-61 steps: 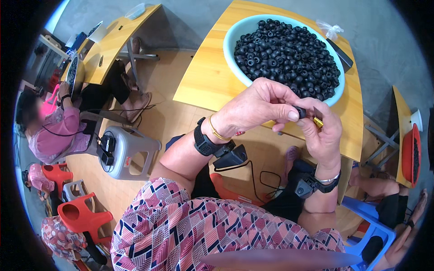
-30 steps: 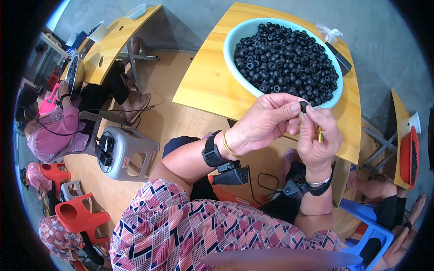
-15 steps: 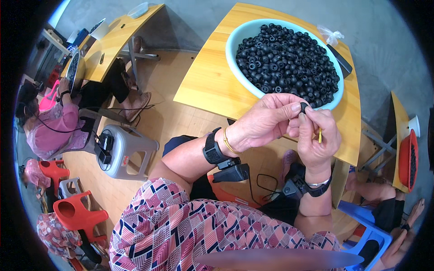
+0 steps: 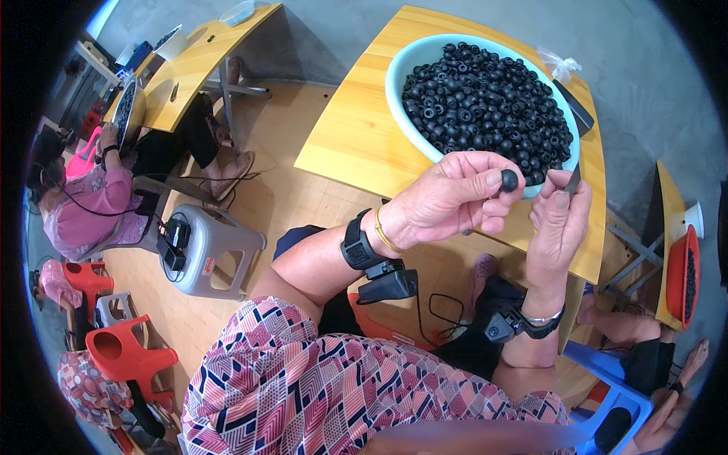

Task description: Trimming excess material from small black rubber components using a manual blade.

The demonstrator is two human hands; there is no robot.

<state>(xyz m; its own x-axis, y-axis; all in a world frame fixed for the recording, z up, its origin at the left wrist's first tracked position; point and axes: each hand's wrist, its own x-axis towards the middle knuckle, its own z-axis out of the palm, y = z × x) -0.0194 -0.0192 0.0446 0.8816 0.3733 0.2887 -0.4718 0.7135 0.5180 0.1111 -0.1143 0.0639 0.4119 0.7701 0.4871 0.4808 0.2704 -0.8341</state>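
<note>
My left hand (image 4: 459, 193) is closed, pinching a small round black part (image 4: 509, 180) between thumb and forefinger. To its right, my right hand (image 4: 557, 224) is closed on a small thin blade (image 4: 574, 179), whose grey metal end sticks up past the fingertips. The two hands are apart, just over the near edge of a pale turquoise basin (image 4: 400, 102). A heap of similar small black parts (image 4: 485, 106) fills the basin, many showing round holes.
The basin stands on a yellow wooden table (image 4: 345, 129). Behind it lie a dark flat object (image 4: 574, 106) and a clear plastic bag (image 4: 560, 62). A grey stool (image 4: 212, 254) and a person in pink (image 4: 95, 205) are on the left. A red basin (image 4: 681, 277) sits at right.
My hands have come apart. The right hand moved away to the right and turned, bringing the metal end of the blade upright. The left still pinches the black part.
</note>
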